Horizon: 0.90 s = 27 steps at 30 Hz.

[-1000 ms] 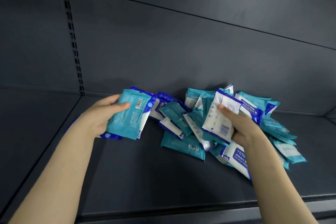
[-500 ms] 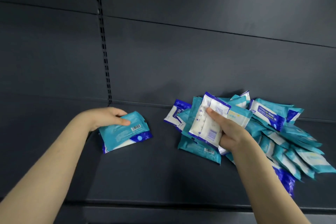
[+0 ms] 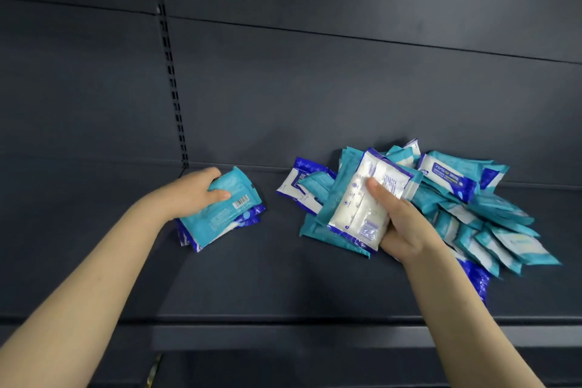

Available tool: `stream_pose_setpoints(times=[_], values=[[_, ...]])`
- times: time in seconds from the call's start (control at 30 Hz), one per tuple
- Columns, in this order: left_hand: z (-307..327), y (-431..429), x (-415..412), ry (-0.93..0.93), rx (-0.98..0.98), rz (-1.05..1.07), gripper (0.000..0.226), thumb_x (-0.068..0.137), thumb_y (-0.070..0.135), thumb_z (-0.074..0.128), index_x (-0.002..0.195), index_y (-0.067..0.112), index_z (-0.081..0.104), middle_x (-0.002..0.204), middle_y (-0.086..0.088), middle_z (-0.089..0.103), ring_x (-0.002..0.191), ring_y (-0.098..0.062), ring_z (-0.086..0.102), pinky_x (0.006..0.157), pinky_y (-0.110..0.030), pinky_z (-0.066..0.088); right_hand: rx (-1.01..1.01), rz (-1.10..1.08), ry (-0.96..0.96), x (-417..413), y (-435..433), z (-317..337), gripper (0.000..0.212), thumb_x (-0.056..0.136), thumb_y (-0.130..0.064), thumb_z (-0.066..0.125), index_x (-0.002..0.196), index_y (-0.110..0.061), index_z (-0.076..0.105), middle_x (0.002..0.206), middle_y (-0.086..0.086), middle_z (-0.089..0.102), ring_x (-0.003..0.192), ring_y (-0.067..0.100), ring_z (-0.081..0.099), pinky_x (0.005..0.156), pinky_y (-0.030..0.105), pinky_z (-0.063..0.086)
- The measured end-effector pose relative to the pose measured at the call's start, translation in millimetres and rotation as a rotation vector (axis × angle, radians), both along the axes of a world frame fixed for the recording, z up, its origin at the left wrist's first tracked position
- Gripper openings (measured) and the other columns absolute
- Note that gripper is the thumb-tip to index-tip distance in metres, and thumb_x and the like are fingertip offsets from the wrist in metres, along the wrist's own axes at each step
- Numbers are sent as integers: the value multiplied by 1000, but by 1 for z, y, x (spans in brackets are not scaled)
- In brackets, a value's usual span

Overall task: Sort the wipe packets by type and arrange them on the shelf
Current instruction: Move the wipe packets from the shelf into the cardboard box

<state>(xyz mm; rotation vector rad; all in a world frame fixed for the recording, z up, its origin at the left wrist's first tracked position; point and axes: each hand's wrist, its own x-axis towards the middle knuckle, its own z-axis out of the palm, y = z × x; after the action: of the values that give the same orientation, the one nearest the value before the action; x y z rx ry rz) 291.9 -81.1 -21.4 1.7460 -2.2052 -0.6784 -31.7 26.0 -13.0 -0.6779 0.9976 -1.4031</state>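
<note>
The shelf (image 3: pixel 252 287) lies dark at the near edge, with both bare forearms reaching over it. The right hand (image 3: pixel 406 230) has its grip closed round a white-and-blue packet (image 3: pixel 359 211), thumb across the packet's face. It holds the packet over the heap (image 3: pixel 478 208) of teal and blue wipe packets, which spreads toward three o'clock. At nine o'clock of the heap, apart from it, the left hand (image 3: pixel 195 195) grips a small stack (image 3: pixel 220 217) on the shelf, teal packet uppermost. Beyond are the back panel (image 3: pixel 346 88) and, at twelve o'clock of the left hand, a slotted upright (image 3: pixel 171 72).
</note>
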Motion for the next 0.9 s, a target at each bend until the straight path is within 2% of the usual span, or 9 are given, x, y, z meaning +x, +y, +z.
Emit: stream_pose_setpoints(times=[0.1, 0.2, 0.33, 0.47, 0.5, 0.57, 0.67, 0.8, 0.9], values=[[-1, 14, -9, 205, -8, 60, 19, 96, 38, 58, 100, 20, 53, 97, -2, 63, 83, -19, 62, 71, -37, 48, 8, -13, -27, -8, 17, 5, 47, 80, -24, 70, 124, -7, 65, 118, 13, 72, 105, 29, 71, 77, 46, 61], [7, 39, -31, 596, 15, 100, 16, 97, 35, 59, 102, 21, 55, 102, -3, 69, 89, -21, 67, 78, -42, 52, 6, -60, -44, -23, 41, 12, 47, 81, -25, 69, 125, -8, 65, 117, 12, 72, 104, 28, 71, 76, 46, 62], [27, 87, -91, 1083, 176, 17, 20, 98, 27, 55, 116, 18, 55, 113, -2, 70, 96, -16, 69, 75, -35, 55, -1, -160, -100, -59, 85, 19, 34, 90, -23, 65, 121, -12, 66, 115, 10, 73, 98, 26, 73, 67, 42, 62], [36, 140, -180, 1312, 366, -87, 20, 100, 24, 51, 118, 21, 58, 110, 0, 72, 91, -14, 71, 69, -34, 59, -12, -286, -117, -110, 157, 21, 51, 85, -34, 67, 132, -13, 61, 122, 10, 70, 109, 30, 69, 77, 47, 61], [34, 154, -205, 1359, 432, -105, 19, 101, 24, 50, 117, 24, 58, 107, 2, 73, 89, -13, 72, 67, -33, 60, -8, -313, -115, -124, 180, 20, 50, 87, -36, 65, 132, -14, 61, 122, 10, 70, 109, 30, 69, 77, 47, 61], [27, 189, -257, 1420, 582, -126, 21, 102, 24, 47, 119, 27, 59, 101, 6, 75, 85, -10, 73, 64, -32, 60, 31, -377, -126, -153, 234, 19, 40, 93, -36, 62, 126, -15, 63, 117, 11, 73, 101, 31, 72, 72, 47, 62], [7, 246, -330, 1412, 774, -164, 24, 102, 25, 46, 122, 28, 59, 98, 5, 76, 81, -10, 73, 62, -31, 61, 102, -539, -153, -193, 319, 8, 29, 93, -25, 64, 120, -15, 63, 103, 10, 76, 86, 31, 75, 62, 44, 61], [-31, 321, -410, 1233, 898, -230, 17, 100, 30, 50, 113, 25, 61, 92, 2, 77, 78, -13, 74, 57, -31, 58, 149, -706, -245, -237, 417, -23, 35, 94, -17, 62, 129, -13, 57, 111, 13, 74, 87, 31, 75, 61, 42, 61], [-59, 368, -456, 1096, 994, -272, 24, 98, 32, 55, 120, 26, 60, 106, -3, 75, 86, -18, 73, 62, -34, 58, 153, -802, -331, -264, 472, -47, 32, 96, -18, 59, 127, -11, 56, 106, 15, 75, 83, 29, 75, 62, 42, 62]])
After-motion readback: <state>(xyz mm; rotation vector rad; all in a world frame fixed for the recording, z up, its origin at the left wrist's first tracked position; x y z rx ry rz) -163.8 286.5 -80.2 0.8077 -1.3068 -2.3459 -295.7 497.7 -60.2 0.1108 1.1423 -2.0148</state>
